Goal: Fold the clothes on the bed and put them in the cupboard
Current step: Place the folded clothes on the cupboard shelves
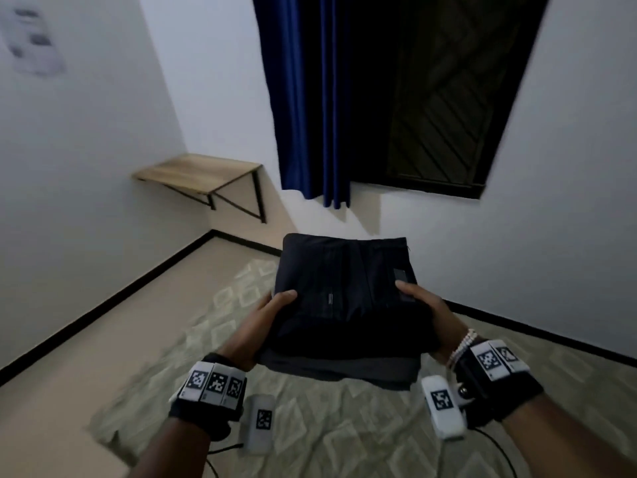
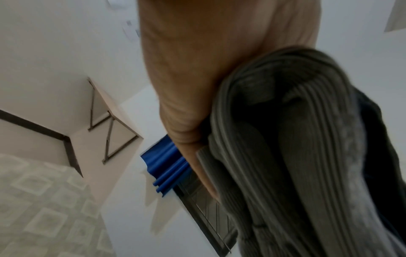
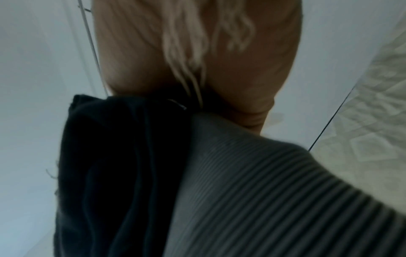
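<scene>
A stack of folded clothes (image 1: 344, 305) hangs in the air above the bed (image 1: 310, 426). Dark navy trousers lie on top, a grey ribbed garment (image 1: 344, 372) underneath. My left hand (image 1: 265, 322) grips the stack's left side, thumb on top and fingers hidden below. On the right side my right hand (image 1: 427, 315) grips it the same way. The left wrist view shows my palm (image 2: 197, 87) against the grey ribbed garment (image 2: 285, 156). In the right wrist view the palm (image 3: 219, 60) holds the navy cloth (image 3: 120, 165) and the ribbed garment (image 3: 252, 191).
The bed carries a pale green sheet with diamond patterns. A wooden wall shelf (image 1: 196, 174) on black brackets is at the back left. A blue curtain (image 1: 310, 98) and a dark window (image 1: 448, 98) fill the far wall. White walls close in on both sides.
</scene>
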